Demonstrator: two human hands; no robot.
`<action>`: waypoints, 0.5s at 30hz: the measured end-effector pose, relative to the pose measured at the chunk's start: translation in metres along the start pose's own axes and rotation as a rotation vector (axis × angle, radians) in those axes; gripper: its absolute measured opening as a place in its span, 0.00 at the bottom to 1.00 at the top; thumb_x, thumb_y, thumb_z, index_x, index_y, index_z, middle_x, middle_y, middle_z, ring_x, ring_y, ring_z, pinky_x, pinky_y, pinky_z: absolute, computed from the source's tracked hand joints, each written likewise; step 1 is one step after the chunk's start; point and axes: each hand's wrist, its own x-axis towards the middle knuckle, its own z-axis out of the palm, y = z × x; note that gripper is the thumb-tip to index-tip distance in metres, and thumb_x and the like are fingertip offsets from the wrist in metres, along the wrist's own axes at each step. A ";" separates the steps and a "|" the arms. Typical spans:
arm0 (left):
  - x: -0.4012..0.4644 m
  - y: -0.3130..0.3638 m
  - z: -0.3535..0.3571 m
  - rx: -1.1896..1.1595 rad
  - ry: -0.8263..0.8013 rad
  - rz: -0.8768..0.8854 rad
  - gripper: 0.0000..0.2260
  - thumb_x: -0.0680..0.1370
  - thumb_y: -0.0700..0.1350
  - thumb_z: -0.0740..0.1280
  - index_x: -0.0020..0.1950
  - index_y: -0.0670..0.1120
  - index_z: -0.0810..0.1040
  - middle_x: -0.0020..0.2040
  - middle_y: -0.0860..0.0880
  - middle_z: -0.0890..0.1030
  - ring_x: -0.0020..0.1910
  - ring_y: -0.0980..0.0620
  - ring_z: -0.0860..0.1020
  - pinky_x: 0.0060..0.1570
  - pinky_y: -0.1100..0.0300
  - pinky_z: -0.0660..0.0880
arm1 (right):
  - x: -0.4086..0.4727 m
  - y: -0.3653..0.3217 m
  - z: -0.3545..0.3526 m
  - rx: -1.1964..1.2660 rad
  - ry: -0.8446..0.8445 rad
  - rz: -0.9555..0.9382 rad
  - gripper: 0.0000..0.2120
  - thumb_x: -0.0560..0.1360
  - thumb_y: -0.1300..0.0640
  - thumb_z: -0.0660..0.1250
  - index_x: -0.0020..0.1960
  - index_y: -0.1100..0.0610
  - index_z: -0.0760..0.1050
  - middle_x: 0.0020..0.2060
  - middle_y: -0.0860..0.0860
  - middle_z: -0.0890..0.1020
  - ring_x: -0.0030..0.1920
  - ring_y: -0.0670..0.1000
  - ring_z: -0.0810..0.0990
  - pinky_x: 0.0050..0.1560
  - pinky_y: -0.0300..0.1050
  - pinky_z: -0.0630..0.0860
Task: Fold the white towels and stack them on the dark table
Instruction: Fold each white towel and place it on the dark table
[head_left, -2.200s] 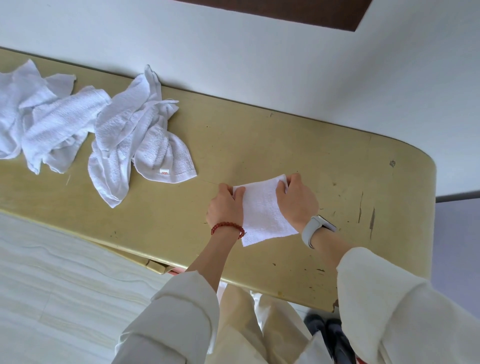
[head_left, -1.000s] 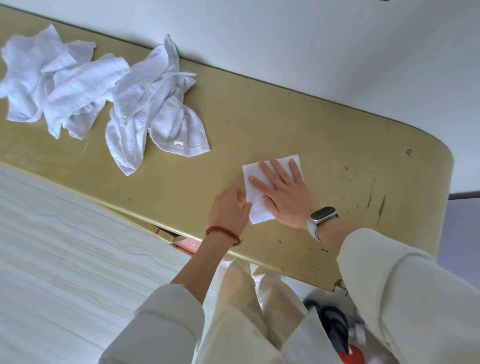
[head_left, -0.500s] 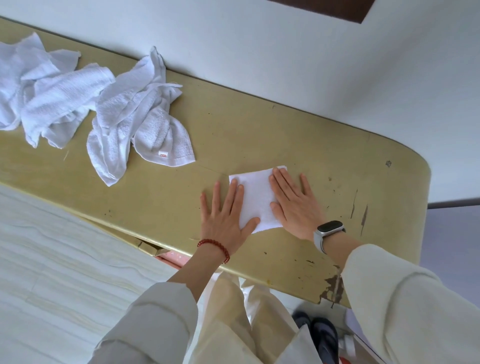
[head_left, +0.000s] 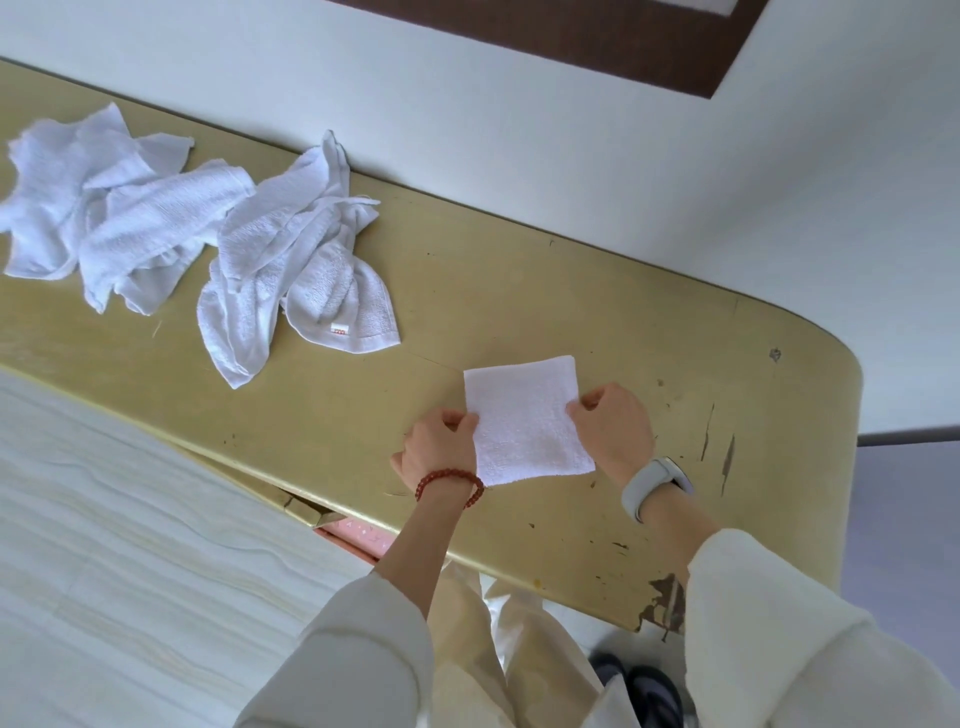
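Note:
A small folded white towel lies flat on the yellowish table, near its front edge. My left hand, with a red bead bracelet, pinches the towel's left edge. On the opposite edge my right hand, with a grey watch on the wrist, pinches it too. Two crumpled white towels lie unfolded further left: one with a small red label in the middle, another at the far left.
A white wall runs along the table's back edge. The table's rounded right end has chipped paint. Pale striped flooring lies below left; my legs and dark shoes stand at the front edge.
Both hands were pressing flat on the folded towel; now their fingers have closed and pinch its left and right edges. The towel stays in place on the table.

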 end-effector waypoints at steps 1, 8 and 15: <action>0.000 0.001 0.001 0.042 0.009 0.012 0.08 0.76 0.52 0.63 0.49 0.51 0.79 0.45 0.52 0.82 0.44 0.51 0.74 0.50 0.57 0.58 | 0.002 -0.002 0.000 -0.042 -0.011 -0.009 0.12 0.74 0.57 0.62 0.32 0.56 0.69 0.32 0.52 0.74 0.36 0.55 0.73 0.35 0.46 0.71; 0.001 0.006 0.010 0.092 -0.009 0.087 0.09 0.78 0.47 0.60 0.56 0.46 0.74 0.55 0.48 0.76 0.56 0.47 0.74 0.57 0.54 0.65 | -0.007 -0.018 0.001 0.073 -0.062 -0.095 0.10 0.73 0.60 0.60 0.33 0.56 0.63 0.32 0.51 0.68 0.36 0.54 0.66 0.36 0.44 0.64; 0.005 0.011 -0.016 -0.754 -0.217 -0.017 0.13 0.81 0.39 0.52 0.58 0.40 0.74 0.54 0.44 0.77 0.51 0.49 0.75 0.54 0.56 0.70 | -0.040 -0.057 -0.052 0.273 -0.207 -0.617 0.07 0.74 0.62 0.62 0.41 0.55 0.65 0.27 0.48 0.69 0.27 0.44 0.64 0.28 0.33 0.62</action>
